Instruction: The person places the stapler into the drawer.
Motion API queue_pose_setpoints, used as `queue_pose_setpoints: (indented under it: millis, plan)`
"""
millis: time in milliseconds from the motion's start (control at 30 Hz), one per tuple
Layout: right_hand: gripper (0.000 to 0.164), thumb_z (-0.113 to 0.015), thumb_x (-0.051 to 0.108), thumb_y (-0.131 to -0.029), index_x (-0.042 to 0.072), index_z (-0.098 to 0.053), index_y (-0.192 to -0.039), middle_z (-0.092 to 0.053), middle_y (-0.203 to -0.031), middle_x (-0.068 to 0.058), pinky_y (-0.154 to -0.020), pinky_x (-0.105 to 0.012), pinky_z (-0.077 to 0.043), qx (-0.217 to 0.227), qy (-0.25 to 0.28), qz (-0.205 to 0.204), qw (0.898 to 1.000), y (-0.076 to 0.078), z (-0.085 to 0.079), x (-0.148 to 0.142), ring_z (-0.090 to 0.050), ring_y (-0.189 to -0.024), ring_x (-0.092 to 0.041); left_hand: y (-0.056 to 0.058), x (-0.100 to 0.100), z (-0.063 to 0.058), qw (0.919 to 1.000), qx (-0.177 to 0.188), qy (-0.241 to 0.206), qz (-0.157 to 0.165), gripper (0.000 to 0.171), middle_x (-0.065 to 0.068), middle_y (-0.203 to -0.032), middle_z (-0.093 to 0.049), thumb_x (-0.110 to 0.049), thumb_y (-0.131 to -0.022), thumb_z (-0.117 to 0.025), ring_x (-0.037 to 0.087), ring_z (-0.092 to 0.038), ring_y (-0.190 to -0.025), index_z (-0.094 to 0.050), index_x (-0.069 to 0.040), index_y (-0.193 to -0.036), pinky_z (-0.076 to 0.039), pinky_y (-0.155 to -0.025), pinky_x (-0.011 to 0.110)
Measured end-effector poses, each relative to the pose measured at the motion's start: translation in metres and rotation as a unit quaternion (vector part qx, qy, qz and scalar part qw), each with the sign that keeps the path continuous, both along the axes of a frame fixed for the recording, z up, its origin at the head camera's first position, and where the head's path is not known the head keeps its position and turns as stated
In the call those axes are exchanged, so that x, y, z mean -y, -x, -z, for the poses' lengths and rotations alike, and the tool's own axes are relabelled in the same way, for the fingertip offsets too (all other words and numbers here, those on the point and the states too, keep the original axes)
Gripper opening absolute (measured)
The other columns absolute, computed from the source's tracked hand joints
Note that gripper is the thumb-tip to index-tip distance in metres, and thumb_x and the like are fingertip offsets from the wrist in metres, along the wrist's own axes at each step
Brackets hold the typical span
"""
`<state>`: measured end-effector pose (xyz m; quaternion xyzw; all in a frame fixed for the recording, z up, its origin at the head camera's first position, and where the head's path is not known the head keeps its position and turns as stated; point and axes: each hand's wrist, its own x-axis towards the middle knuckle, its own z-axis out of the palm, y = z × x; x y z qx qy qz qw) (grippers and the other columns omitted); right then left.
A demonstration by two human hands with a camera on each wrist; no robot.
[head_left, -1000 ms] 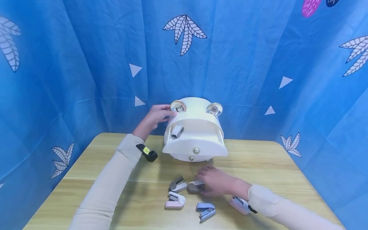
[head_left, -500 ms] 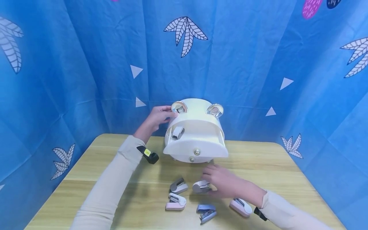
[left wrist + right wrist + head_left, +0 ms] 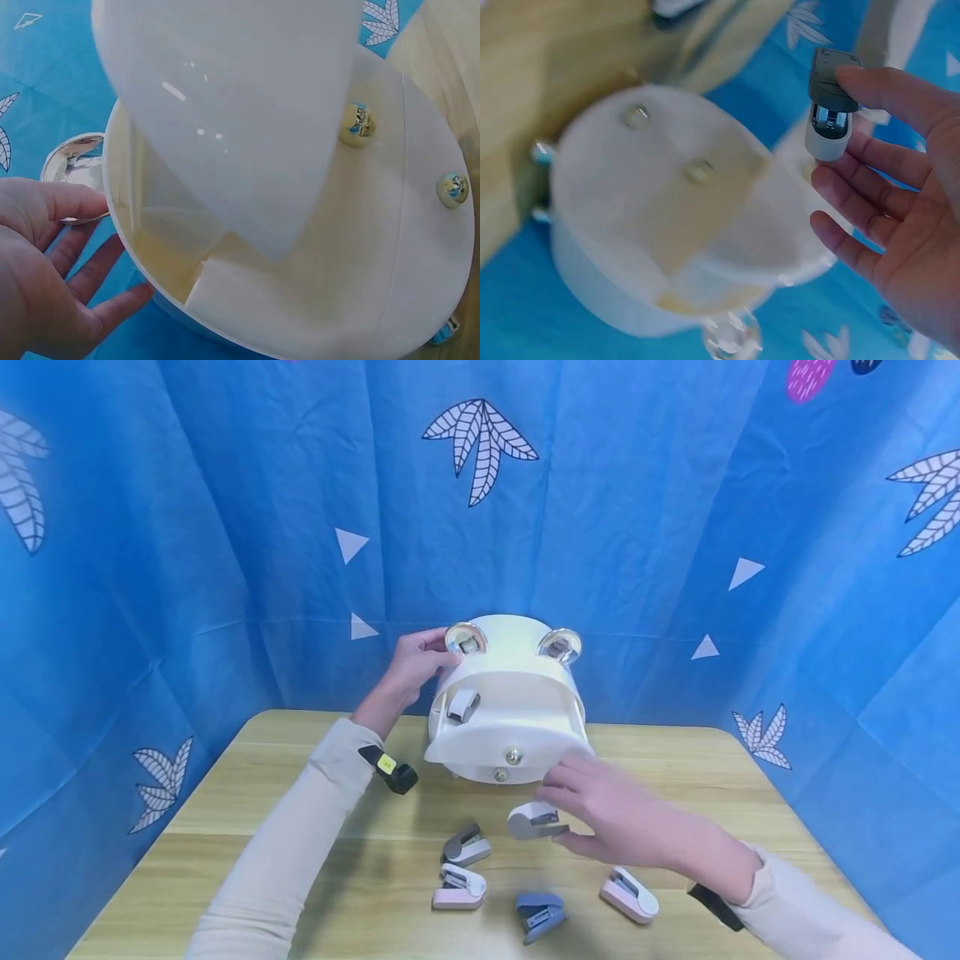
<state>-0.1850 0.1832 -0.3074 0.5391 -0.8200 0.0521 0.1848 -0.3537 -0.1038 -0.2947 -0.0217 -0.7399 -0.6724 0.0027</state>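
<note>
My right hand (image 3: pixel 615 814) pinches a grey-and-white mini stapler (image 3: pixel 528 821) between thumb and fingers, just in front of a white rounded storage box (image 3: pixel 517 639). In the right wrist view, the thumb lies on the stapler's (image 3: pixel 830 82) grey side and fingertips on its white side. The box's upper drawer (image 3: pixel 480 747) is pulled out, with a white stapler (image 3: pixel 462 703) lying at its left. My left hand (image 3: pixel 414 664) rests against the box's left side beside a shiny ear (image 3: pixel 466 637); its fingers (image 3: pixel 94 274) look fairly straight in the left wrist view.
On the wooden table (image 3: pixel 675 777) lie a grey-and-white stapler (image 3: pixel 467 845), a pink-and-white stapler (image 3: pixel 459 888), a blue stapler (image 3: pixel 540 917) and another pink-and-white stapler (image 3: pixel 630 895). A blue patterned curtain (image 3: pixel 637 527) surrounds the table's back and sides.
The right hand has lifted the grey-and-white stapler off the table and brought it up and slightly right, nearer the box. My left hand stays against the box.
</note>
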Motion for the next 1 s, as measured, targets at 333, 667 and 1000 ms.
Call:
queue_pose_setpoints:
  millis: [333,667,1000]
  plan:
    - [0.044,-0.083,0.015,-0.076,0.002,-0.071,-0.116,-0.072,-0.103,-0.009,-0.073,-0.038,-0.058,-0.126,0.114,-0.023,0.985,0.02,-0.063,-0.003,-0.065,-0.09,-0.023,0.003,0.003,0.008,0.9997,-0.014,0.019,0.011,0.047,0.015,-0.132,-0.068,-0.011,-0.094,-0.069,0.019,-0.061,-0.111,-0.062,-0.009,-0.14,-0.05,-0.094,0.032]
    - [0.045,-0.088,0.008,-0.077,0.001,-0.069,-0.117,-0.069,-0.108,-0.015,-0.074,-0.041,-0.057,-0.145,0.044,0.047,0.987,0.056,-0.086,-0.002,-0.064,-0.095,-0.03,0.004,0.003,0.01,0.9999,0.001,0.01,0.009,0.047,0.013,-0.137,-0.066,-0.018,-0.096,-0.071,0.028,-0.06,-0.131,-0.061,-0.008,-0.141,-0.048,-0.113,0.043]
    - [0.035,-0.084,0.001,-0.079,0.003,-0.072,-0.111,-0.067,-0.103,-0.011,-0.088,-0.043,-0.055,-0.112,-0.073,0.062,0.989,0.082,-0.087,0.022,-0.061,-0.101,-0.031,0.003,0.006,0.01,0.9995,0.008,0.028,0.015,0.048,0.012,-0.14,-0.065,-0.021,-0.096,-0.071,0.028,-0.057,-0.136,-0.061,-0.009,-0.142,-0.045,-0.116,0.045]
